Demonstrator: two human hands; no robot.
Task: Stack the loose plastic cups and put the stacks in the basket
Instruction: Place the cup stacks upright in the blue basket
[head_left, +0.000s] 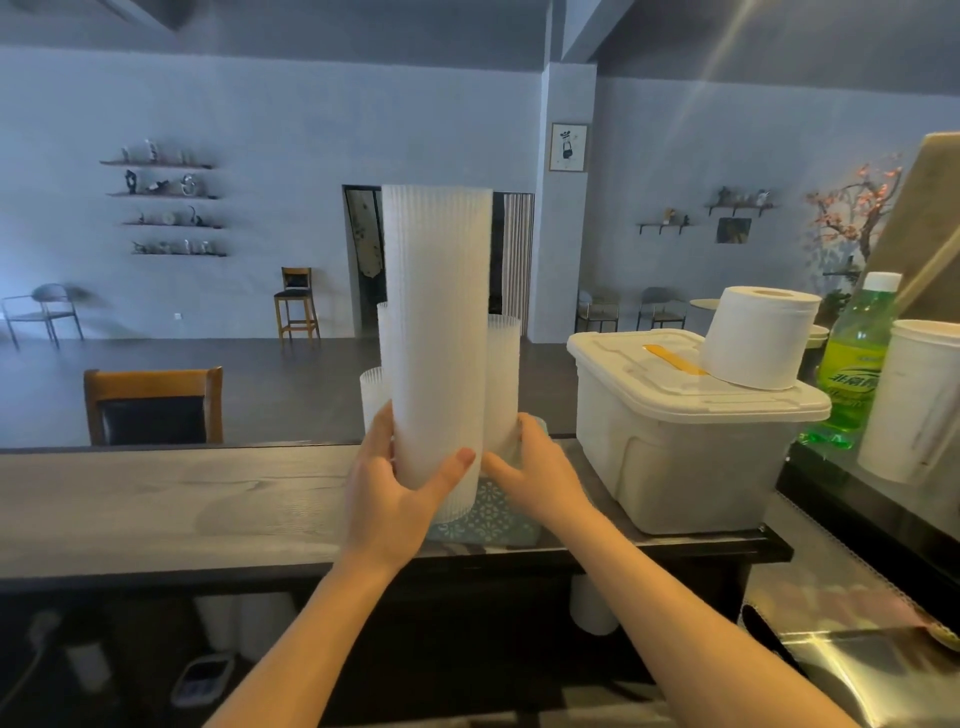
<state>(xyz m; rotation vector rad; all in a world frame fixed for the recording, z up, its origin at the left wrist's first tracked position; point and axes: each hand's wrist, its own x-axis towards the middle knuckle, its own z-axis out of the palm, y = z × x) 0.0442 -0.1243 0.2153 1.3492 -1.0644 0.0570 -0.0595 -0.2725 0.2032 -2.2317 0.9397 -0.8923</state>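
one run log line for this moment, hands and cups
left hand: grips tall cup stack | right hand: on basket rim by shorter stack | phase: placing tall stack in basket

Your only lettering sits on the green soda bottle (857, 364) at the right of the counter: its yellow-green label carries a dark band with large white Chinese characters, the first reading "非", the rest too blurred for you to make out, and smaller print below them that cannot be read.
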